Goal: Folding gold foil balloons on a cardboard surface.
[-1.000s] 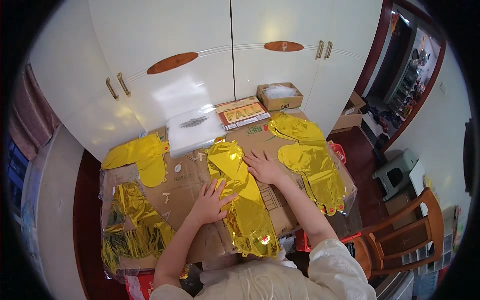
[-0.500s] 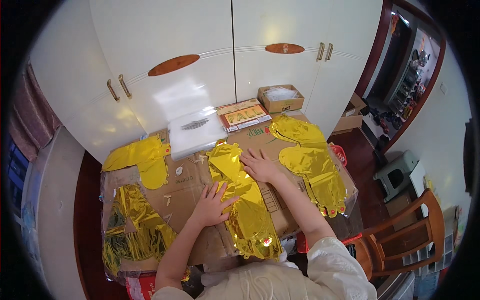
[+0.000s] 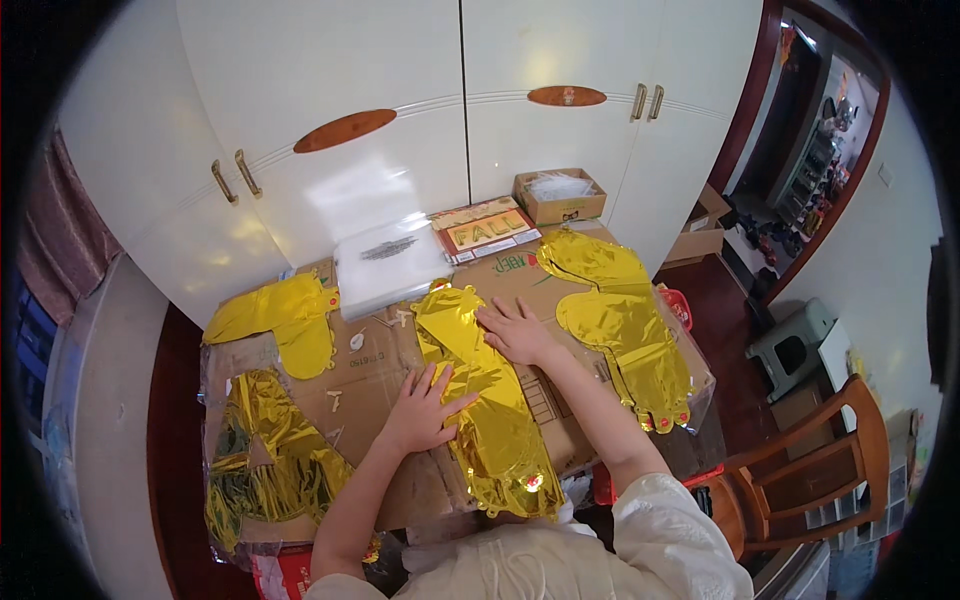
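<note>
gold foil balloon (image 3: pixel 502 402), shiny, creased and elongated, lies partly under left hand (image 3: pixel 420 412) and right hand (image 3: pixel 518 332), both flat, fingers spread

Large gold capitals run in a short row across the red-brown front of a flat packet (image 3: pixel 488 232) by the cupboard; a pale strip along its near edge has finer marks, too small for me to read. The cardboard sheet (image 3: pixel 385 385) covering the table has bold green lettering near that packet, a small stamped line of characters further left, and some printed line-drawn frames toward the right. An open cardboard box (image 3: pixel 560 205) has small dark print on its front, and a red bag (image 3: pixel 280 575) below shows pale, unreadable marks.
</note>
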The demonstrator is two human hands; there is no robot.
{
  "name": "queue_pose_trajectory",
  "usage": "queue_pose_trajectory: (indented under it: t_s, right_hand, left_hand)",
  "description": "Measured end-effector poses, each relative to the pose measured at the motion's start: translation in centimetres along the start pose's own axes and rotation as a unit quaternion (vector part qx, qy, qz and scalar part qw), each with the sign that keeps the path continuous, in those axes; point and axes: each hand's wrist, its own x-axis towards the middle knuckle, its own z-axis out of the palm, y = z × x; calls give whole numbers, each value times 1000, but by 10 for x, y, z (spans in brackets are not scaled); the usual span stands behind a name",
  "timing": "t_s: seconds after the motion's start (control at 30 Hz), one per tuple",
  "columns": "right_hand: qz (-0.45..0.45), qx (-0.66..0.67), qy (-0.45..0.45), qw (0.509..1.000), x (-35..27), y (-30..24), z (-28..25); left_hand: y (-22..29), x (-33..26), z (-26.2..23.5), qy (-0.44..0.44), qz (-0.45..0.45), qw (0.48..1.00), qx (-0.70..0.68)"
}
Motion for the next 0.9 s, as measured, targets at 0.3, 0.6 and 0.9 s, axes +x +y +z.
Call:
queue_pose_trajectory:
  t_s: [0.3,0.6,0.9]
  right_hand:
    - [-29,132,-14,991,-41,3,-42]
    - [-71,99,87,989,-101,-25,-34]
    - [-8,97,123,988,-208,-90,-48]
  left_hand:
    - [0,-1,2,7,-6,1000,-10]
    - [1,1,-2,-18,-15,1000,-12]
    - [0,2,-1,-34,-18,999,-27]
